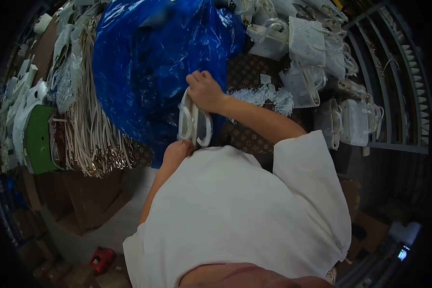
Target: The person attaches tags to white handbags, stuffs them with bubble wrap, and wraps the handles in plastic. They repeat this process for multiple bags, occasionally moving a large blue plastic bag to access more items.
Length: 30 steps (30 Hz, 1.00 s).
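Note:
Near the body, in the middle of the head view, a small white bag (pixel 200 128) with looped handles is held between both hands. My right hand (pixel 206 91) is closed on its far end, fingers curled. My left hand (pixel 178 151) pinches its near end, close to the white shirt. Behind the bag and beside it spreads a large shiny blue plastic bag (pixel 148 62). What lies inside the white bag is hidden.
At the left hang many pale straps with metal clasps (pixel 98 139), beside a green piece (pixel 39 139). Shredded white paper (pixel 259 96) lies on the brown patterned table cover (pixel 247 132). White bags (pixel 307 43) are piled at the right, near a metal rack (pixel 398 146).

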Available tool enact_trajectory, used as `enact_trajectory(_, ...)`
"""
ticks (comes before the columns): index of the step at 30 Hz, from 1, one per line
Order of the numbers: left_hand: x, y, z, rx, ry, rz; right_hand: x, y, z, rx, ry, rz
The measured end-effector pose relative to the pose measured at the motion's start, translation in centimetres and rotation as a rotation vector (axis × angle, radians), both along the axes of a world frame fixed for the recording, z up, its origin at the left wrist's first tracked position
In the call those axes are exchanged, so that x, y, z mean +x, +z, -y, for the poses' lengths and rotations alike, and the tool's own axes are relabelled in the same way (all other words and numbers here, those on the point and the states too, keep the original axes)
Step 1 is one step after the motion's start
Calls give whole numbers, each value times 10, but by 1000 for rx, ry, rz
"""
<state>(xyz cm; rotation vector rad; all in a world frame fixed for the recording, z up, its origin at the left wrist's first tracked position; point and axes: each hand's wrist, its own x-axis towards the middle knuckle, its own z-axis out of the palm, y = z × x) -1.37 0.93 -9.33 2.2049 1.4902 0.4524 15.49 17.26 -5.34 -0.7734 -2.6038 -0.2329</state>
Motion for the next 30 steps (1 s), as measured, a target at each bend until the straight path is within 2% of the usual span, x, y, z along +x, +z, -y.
enact_trajectory(3, 4, 13, -6, -36, -64, -2, 2, -12, -12, -61, -82, 10)
enact_trajectory(5, 15, 24, -11, 114, -30, 120, 6, -17, -23, -588, -330, -180)
enact_trajectory(6, 19, 34, -8, 105, -24, 123, 14, -17, -28, -597, -327, -174)
enact_trajectory(8, 24, 49, -2, 74, 17, -33, 48, -17, -32, -786, -221, -591)
enact_trajectory(10, 23, 38, 0, 118, 33, -84, 90, -14, -10, -1009, -368, -640)
enact_trajectory(12, 22, 26, 1, 166, 55, -136, 135, -52, 17, -1021, -453, -538)
enact_trajectory(14, 24, 17, -1, 231, 158, -80, 171, -83, 52, -935, -605, -170)
enact_trajectory(16, 22, 11, -4, 248, 199, -108, 178, -99, 102, -399, -817, 4)
enact_trajectory(17, 22, 9, -6, 274, 243, -135, 183, -111, 113, -400, -820, 4)
enact_trajectory(19, 26, 20, -10, 328, 309, -111, 190, -124, 126, -547, -911, -222)
enact_trajectory(21, 34, 38, -15, 387, 362, -83, 198, -130, 130, -527, -863, -309)
enact_trajectory(23, 43, 59, -14, 614, 416, -99, 203, -129, 133, -497, -832, -399)
enact_trajectory(24, 50, 65, -14, 618, 396, -91, 205, -128, 132, -630, -840, -577)
enact_trajectory(25, 60, 71, -13, 631, 323, -3, 208, -127, 131, -758, -837, -757)
enact_trajectory(27, 81, 71, -15, 645, 238, 91, 216, -125, 128, -822, -829, -849)
enact_trajectory(28, 93, 67, -17, 542, 86, 148, 220, -124, 127, -895, -804, -932)
enact_trajectory(29, 106, 61, -20, 437, -65, 204, 223, -123, 127, -886, -814, -936)
enact_trajectory(30, 119, 56, -27, 444, -78, 214, 225, -121, 124, -747, -797, -774)
